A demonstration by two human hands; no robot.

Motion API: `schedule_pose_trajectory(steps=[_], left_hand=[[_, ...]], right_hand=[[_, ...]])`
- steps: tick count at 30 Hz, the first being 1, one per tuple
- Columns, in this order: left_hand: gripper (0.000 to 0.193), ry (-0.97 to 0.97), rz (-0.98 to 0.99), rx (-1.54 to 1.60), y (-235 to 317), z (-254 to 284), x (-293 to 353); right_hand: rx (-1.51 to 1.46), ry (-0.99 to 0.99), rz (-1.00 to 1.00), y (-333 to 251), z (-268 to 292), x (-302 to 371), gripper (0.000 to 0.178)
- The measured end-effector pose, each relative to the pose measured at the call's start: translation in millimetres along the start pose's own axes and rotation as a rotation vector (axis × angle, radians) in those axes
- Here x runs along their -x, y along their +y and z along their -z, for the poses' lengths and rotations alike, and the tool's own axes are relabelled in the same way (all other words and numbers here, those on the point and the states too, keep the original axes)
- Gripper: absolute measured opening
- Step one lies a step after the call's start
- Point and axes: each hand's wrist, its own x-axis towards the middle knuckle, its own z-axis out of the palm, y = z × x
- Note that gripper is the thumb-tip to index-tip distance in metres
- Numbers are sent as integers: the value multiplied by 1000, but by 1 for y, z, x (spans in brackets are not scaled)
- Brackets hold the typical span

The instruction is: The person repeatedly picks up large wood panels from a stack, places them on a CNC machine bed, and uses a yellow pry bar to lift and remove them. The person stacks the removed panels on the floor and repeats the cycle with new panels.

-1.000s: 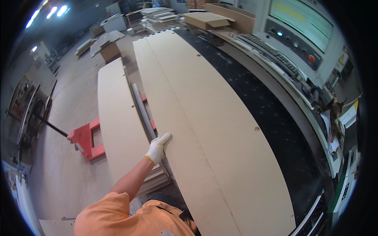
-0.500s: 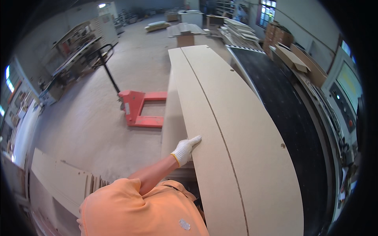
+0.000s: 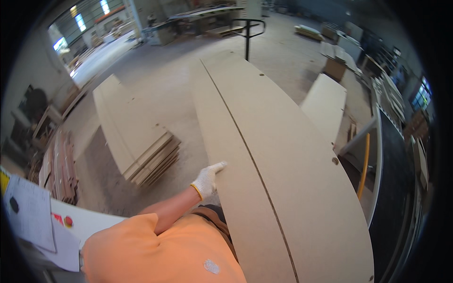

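A long beige wooden panel [image 3: 302,188] with a dark groove along its length stretches away in front of me. Several small round holes sit along its right edge. My left hand [image 3: 207,180], in a white knit glove with a yellow cuff, clasps the panel's left edge, thumb on top and the fingers hidden below. My right hand is out of sight. The panel's far end reaches over the floor beside the black upright handle [image 3: 247,40] of a pallet truck.
At the left a stack of similar panels [image 3: 127,122] lies low. More panels [image 3: 325,101] lie beyond on the right, near a black conveyor belt [image 3: 391,174] and an orange-yellow bar [image 3: 363,167]. A white machine top [image 3: 96,219] with a red button and paper sheets [image 3: 30,212] is close on my left.
My view and the panel have turned left, away from the black belt. The panel stack now shows fully at the left, and the pallet truck's red body is hidden. My left hand keeps its hold.
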Motion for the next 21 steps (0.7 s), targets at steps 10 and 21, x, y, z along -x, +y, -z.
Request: schedule_pose_trajectory(steps=[10,21], left_hand=[[35,218,-264,275,75,189,54],[43,370,-353,347,233,434,1]], right_hand=[[-530,-227,-179,-287,-26,-71,70],[-703,-446,-92,-613,-62,64,63]])
